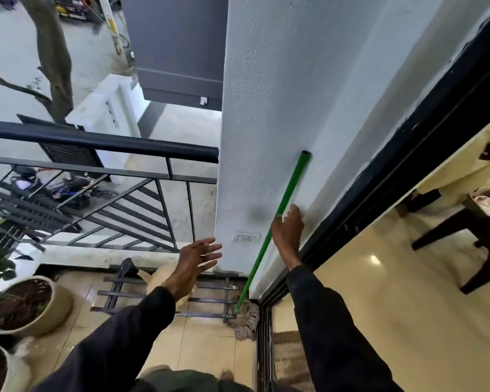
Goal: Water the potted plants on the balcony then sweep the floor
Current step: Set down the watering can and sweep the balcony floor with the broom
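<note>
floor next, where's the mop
Head view, right of centre: the green-handled mop leans on the white wall, head by the door track, right hand beside its handle.

Green-handled mop [289, 188], apparently string-headed, leans against wall [266, 108].

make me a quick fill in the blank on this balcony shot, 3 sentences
1. The mop handle leaning on the white wall is ___ in colour.
2. The right hand is up by the handle, while the left hand holds ___.
3. The mop head rests on the ___ at the foot of the wall.

Missing words: green; nothing; floor.
</note>
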